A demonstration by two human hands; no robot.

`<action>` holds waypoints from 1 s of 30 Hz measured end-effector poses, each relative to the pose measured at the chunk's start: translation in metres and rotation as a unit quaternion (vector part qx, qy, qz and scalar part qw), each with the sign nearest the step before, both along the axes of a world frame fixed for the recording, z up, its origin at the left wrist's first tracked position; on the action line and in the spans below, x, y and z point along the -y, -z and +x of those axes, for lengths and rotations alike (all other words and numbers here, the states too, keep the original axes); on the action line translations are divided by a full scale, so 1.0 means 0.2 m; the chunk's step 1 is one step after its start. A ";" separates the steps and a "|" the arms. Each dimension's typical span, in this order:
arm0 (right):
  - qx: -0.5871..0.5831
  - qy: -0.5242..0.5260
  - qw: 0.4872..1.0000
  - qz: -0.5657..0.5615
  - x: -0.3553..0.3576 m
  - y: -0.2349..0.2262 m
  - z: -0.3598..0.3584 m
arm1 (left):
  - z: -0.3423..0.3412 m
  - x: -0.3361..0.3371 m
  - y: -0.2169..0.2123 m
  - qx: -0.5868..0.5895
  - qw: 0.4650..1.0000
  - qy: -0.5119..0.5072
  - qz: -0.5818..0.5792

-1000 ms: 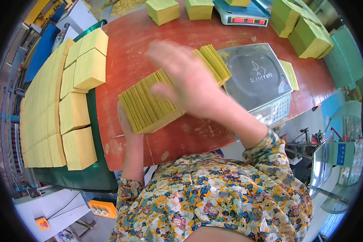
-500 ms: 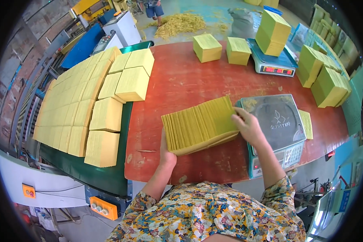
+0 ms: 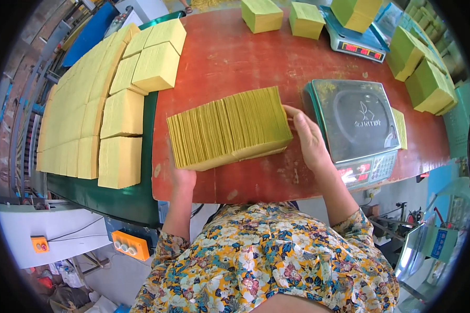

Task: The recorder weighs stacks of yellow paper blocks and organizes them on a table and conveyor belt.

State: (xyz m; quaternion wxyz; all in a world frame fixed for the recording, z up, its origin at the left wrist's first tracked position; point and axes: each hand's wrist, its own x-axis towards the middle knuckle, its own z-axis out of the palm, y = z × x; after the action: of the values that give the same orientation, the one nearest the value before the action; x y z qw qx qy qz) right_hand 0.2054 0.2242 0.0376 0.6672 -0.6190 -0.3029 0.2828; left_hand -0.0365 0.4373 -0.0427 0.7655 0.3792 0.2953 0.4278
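A thick stack of yellow paper sheets [image 3: 227,129] lies on its side between my hands above the red table, its many sheet edges facing up. My left hand [image 3: 183,176] grips the stack's left end, its fingers mostly hidden behind and under the paper. At the right end, my right hand [image 3: 309,138] presses its fingers against the outermost sheets. Just right of that hand sits a digital scale [image 3: 352,122] with a dark flat pan. A small yellow piece [image 3: 400,128] shows beyond the scale's right edge.
On the green conveyor [image 3: 149,115] at the left stand rows of yellow paper blocks [image 3: 75,107]. More blocks [image 3: 261,15] sit at the far edge of the red table [image 3: 230,57]. A second scale [image 3: 352,41] carries a tall block; other blocks [image 3: 428,88] stand far right.
The stack has shifted left relative to the near scale and turned its sheet edges more upward. My right hand has moved down from its top corner to its end. The view has tilted downward.
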 end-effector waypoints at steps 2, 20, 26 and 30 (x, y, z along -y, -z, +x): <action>-0.091 -0.002 0.996 0.012 0.01 0.05 0.03 | -0.03 -0.02 0.03 0.008 1.000 -0.015 0.009; 0.031 0.048 0.993 0.102 -0.11 0.19 -0.13 | 0.04 0.10 0.10 0.052 0.994 -0.009 0.097; -0.038 0.053 0.994 0.087 -0.17 0.35 -0.11 | 0.06 0.07 0.19 0.019 0.997 0.030 0.062; -0.093 0.053 0.990 0.095 -0.16 0.40 -0.11 | 0.06 0.07 0.21 -0.003 0.998 0.016 0.057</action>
State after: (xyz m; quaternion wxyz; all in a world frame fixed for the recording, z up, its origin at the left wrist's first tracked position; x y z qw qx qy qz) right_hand 0.1839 0.2561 -0.0423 0.7625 -0.5389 -0.2318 0.2729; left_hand -0.0253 0.4230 -0.0851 0.7484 0.4282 0.2666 0.4306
